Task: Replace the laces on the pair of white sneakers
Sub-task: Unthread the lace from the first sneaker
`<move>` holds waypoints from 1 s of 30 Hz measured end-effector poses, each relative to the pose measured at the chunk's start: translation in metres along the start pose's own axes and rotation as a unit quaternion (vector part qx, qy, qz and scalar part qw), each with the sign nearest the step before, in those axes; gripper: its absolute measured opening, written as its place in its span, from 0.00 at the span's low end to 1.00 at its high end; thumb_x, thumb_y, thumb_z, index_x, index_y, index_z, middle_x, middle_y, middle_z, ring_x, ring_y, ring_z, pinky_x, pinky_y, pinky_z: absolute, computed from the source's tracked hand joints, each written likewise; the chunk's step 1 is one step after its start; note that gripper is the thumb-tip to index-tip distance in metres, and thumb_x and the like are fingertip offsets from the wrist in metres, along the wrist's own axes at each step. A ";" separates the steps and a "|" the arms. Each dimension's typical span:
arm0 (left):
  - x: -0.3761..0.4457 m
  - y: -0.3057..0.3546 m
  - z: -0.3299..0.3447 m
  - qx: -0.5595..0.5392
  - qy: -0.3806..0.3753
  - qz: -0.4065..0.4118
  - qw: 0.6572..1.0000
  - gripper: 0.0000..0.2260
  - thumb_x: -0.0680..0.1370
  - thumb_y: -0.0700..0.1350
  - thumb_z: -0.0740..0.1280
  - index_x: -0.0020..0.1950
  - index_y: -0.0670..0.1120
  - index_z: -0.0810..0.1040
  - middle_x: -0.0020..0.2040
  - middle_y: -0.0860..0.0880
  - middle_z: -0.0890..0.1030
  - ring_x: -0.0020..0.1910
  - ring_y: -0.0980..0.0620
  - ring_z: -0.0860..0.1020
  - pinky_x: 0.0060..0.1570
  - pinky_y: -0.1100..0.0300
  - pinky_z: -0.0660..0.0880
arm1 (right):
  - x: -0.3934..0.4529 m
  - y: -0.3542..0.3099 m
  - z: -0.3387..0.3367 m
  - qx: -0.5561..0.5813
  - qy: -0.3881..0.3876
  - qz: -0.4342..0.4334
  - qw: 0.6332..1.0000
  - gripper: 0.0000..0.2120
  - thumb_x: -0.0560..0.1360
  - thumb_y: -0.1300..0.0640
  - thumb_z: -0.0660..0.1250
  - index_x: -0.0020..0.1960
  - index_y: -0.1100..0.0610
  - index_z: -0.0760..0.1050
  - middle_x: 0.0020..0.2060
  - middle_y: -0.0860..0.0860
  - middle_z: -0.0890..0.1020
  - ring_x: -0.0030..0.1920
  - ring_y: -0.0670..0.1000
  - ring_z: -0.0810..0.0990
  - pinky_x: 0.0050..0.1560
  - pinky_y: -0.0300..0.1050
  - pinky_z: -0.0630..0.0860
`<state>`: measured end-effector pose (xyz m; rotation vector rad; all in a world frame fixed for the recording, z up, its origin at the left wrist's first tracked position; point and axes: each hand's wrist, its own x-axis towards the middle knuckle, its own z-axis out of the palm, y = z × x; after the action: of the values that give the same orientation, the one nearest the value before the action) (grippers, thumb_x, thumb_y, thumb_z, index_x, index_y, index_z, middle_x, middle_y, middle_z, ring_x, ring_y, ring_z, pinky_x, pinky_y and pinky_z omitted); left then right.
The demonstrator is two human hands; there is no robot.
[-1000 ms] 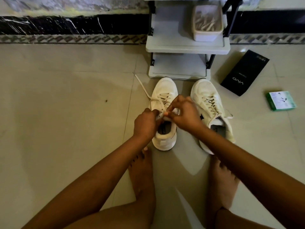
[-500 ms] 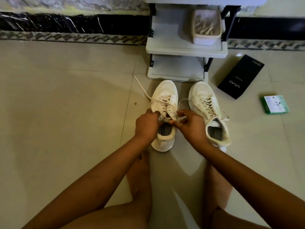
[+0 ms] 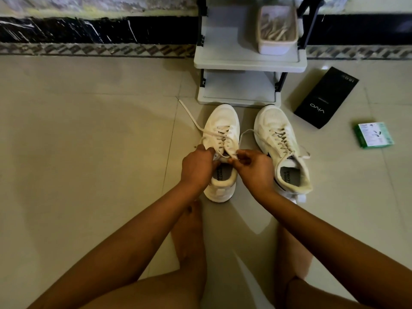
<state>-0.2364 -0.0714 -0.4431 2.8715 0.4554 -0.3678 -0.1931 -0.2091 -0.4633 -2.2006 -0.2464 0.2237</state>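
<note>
The left sneaker (image 3: 221, 152) lies toe away from me, its lace (image 3: 219, 139) crossing up the tongue toward my hands at the collar. My right hand (image 3: 254, 169) pinches a lace end at the top eyelet; my left hand (image 3: 197, 167) curls around the collar's other side, steadying it. The right sneaker (image 3: 282, 148) sits just beside, untouched.

Tiled floor (image 3: 89, 152): two white sneakers (image 3: 279, 143) at the hands; beyond, shelf rack (image 3: 239, 94); right, black box (image 3: 326, 98), green box (image 3: 374, 134).

Dim warm light, seemingly soft, edges bowed
</note>
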 end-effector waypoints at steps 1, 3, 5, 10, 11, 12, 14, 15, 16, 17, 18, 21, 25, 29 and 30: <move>0.000 0.000 0.000 0.001 0.000 0.001 1.000 0.16 0.80 0.54 0.58 0.62 0.45 0.73 0.56 0.42 0.74 0.51 0.42 0.77 0.40 0.57 0.65 | -0.001 -0.001 0.000 -0.013 0.001 -0.008 1.000 0.16 0.72 0.54 0.72 0.57 0.60 0.80 0.50 0.56 0.83 0.47 0.52 0.82 0.47 0.45 0.78; 0.000 0.000 0.000 0.000 0.000 0.001 1.000 0.16 0.80 0.53 0.58 0.62 0.45 0.73 0.56 0.42 0.74 0.51 0.42 0.77 0.40 0.57 0.65 | -0.002 -0.002 0.000 -0.058 -0.002 -0.037 0.998 0.16 0.74 0.54 0.69 0.59 0.59 0.79 0.51 0.57 0.82 0.48 0.55 0.82 0.48 0.49 0.78; 0.000 0.000 0.000 -0.001 -0.001 -0.001 1.000 0.16 0.80 0.53 0.59 0.62 0.45 0.73 0.56 0.42 0.74 0.51 0.42 0.77 0.40 0.57 0.65 | -0.002 -0.001 0.000 -0.100 -0.006 -0.067 0.993 0.16 0.75 0.54 0.67 0.60 0.60 0.78 0.52 0.59 0.80 0.48 0.57 0.81 0.47 0.51 0.77; -0.001 0.000 0.000 -0.014 0.001 0.001 1.000 0.17 0.80 0.54 0.58 0.62 0.45 0.74 0.56 0.42 0.74 0.51 0.42 0.77 0.40 0.57 0.65 | 0.001 -0.004 -0.003 -0.137 -0.014 -0.128 0.982 0.12 0.76 0.56 0.65 0.57 0.60 0.80 0.47 0.59 0.81 0.42 0.59 0.81 0.40 0.53 0.78; -0.001 0.000 0.000 -0.020 0.002 0.001 1.000 0.17 0.81 0.54 0.58 0.62 0.45 0.74 0.56 0.42 0.74 0.51 0.42 0.77 0.40 0.57 0.65 | 0.001 -0.004 -0.004 -0.154 -0.020 -0.152 0.976 0.12 0.75 0.56 0.64 0.55 0.60 0.81 0.45 0.59 0.81 0.40 0.60 0.81 0.37 0.52 0.78; -0.001 0.000 -0.001 -0.023 0.002 0.002 1.000 0.17 0.81 0.54 0.58 0.62 0.45 0.74 0.56 0.42 0.74 0.51 0.42 0.77 0.40 0.57 0.65 | 0.002 -0.004 -0.005 -0.172 -0.027 -0.172 0.970 0.12 0.75 0.56 0.64 0.53 0.61 0.81 0.43 0.59 0.81 0.38 0.60 0.80 0.34 0.50 0.77; -0.001 0.000 -0.001 -0.027 0.002 0.005 1.000 0.17 0.80 0.54 0.58 0.62 0.46 0.74 0.55 0.42 0.74 0.50 0.42 0.76 0.40 0.57 0.65 | 0.003 -0.006 -0.008 -0.204 -0.044 -0.182 0.961 0.11 0.75 0.57 0.65 0.53 0.61 0.81 0.43 0.59 0.81 0.37 0.61 0.80 0.33 0.48 0.74; -0.001 0.000 0.000 -0.029 0.002 0.006 1.000 0.17 0.80 0.55 0.58 0.62 0.46 0.74 0.55 0.42 0.74 0.50 0.42 0.76 0.40 0.57 0.65 | 0.003 -0.007 -0.009 -0.215 -0.048 -0.180 0.959 0.10 0.75 0.58 0.66 0.53 0.60 0.81 0.44 0.59 0.81 0.38 0.61 0.80 0.33 0.48 0.74; -0.001 -0.001 0.000 -0.030 0.003 0.006 1.000 0.17 0.80 0.54 0.58 0.62 0.46 0.74 0.55 0.42 0.75 0.50 0.42 0.76 0.40 0.58 0.65 | 0.002 -0.008 -0.010 -0.222 -0.043 -0.184 0.957 0.10 0.74 0.58 0.67 0.54 0.60 0.80 0.45 0.59 0.81 0.38 0.60 0.80 0.32 0.47 0.74; -0.001 -0.001 0.001 -0.029 0.004 0.005 1.000 0.17 0.81 0.54 0.58 0.62 0.46 0.74 0.55 0.42 0.75 0.50 0.42 0.77 0.40 0.58 0.65 | 0.002 -0.009 -0.011 -0.231 -0.037 -0.197 0.952 0.11 0.73 0.58 0.70 0.54 0.60 0.79 0.45 0.58 0.80 0.36 0.59 0.81 0.30 0.44 0.73; -0.001 -0.001 0.001 -0.029 0.007 0.003 1.000 0.16 0.81 0.54 0.57 0.63 0.47 0.74 0.55 0.42 0.75 0.50 0.42 0.77 0.40 0.58 0.65 | 0.001 -0.011 -0.012 -0.243 -0.030 -0.221 0.944 0.13 0.71 0.58 0.72 0.54 0.60 0.79 0.46 0.58 0.80 0.34 0.58 0.80 0.27 0.41 0.70; -0.001 -0.002 0.002 -0.033 0.013 -0.003 0.999 0.17 0.81 0.54 0.56 0.64 0.47 0.73 0.56 0.42 0.75 0.49 0.43 0.77 0.41 0.57 0.67 | 0.006 -0.013 -0.013 -0.327 -0.016 -0.339 0.882 0.13 0.65 0.59 0.77 0.48 0.57 0.80 0.46 0.57 0.80 0.32 0.56 0.79 0.25 0.40 0.66; -0.002 0.000 0.001 -0.029 0.025 0.005 0.999 0.16 0.81 0.53 0.56 0.63 0.46 0.73 0.55 0.42 0.75 0.48 0.43 0.77 0.39 0.57 0.66 | 0.013 -0.017 -0.010 -0.433 -0.033 -0.368 0.822 0.08 0.60 0.56 0.77 0.38 0.53 0.82 0.41 0.53 0.80 0.36 0.54 0.77 0.32 0.44 0.70; -0.002 -0.001 0.000 -0.030 0.020 -0.002 0.999 0.15 0.81 0.53 0.57 0.61 0.45 0.75 0.54 0.42 0.75 0.48 0.42 0.77 0.39 0.57 0.65 | 0.018 -0.032 -0.009 -0.409 -0.072 -0.330 0.848 0.07 0.65 0.55 0.75 0.42 0.54 0.83 0.45 0.53 0.78 0.45 0.54 0.76 0.43 0.48 0.71; -0.002 -0.001 0.000 -0.032 0.021 -0.004 0.999 0.15 0.81 0.52 0.58 0.61 0.45 0.75 0.54 0.42 0.75 0.48 0.42 0.77 0.38 0.57 0.65 | 0.020 -0.038 -0.013 -0.310 -0.116 -0.270 0.904 0.06 0.69 0.54 0.72 0.45 0.54 0.81 0.50 0.53 0.77 0.50 0.54 0.74 0.49 0.49 0.70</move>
<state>-0.2389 -0.0712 -0.4428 2.8215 0.4777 -0.2903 -0.1741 -0.1917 -0.4260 -2.6082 -1.1812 0.0977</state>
